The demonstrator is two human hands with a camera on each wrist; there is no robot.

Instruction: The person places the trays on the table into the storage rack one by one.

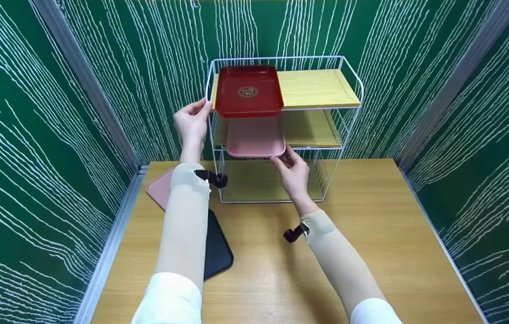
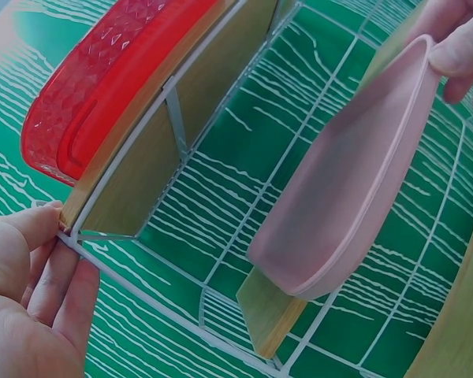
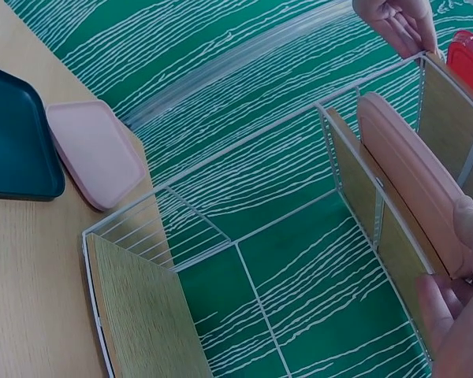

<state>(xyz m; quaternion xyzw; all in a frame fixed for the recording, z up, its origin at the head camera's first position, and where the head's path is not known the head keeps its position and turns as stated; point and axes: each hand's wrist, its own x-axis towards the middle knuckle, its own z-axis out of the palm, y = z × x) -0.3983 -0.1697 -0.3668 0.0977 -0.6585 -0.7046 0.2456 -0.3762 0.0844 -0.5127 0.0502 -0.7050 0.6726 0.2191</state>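
A white wire rack (image 1: 319,108) with three wooden shelves stands at the back of the table. My left hand (image 1: 191,126) pinches its upper left front corner at the top shelf's edge. A pink tray (image 1: 256,139) is at the left part of the middle shelf, its front edge jutting out. My right hand (image 1: 296,177) pinches that tray's front right corner, thumb and fingers on its rim. In the left wrist view the pink tray (image 2: 339,197) stands partly off the shelf board. Above it, a red tray (image 1: 250,94) with a gold emblem rests on the top shelf's left side.
On the table left of the rack lies a second pink tray (image 1: 160,186), partly behind my left forearm. Nearer to me lies a dark tray (image 1: 218,252), also partly covered by that arm. Green walls with white lines (image 1: 443,81) surround the table.
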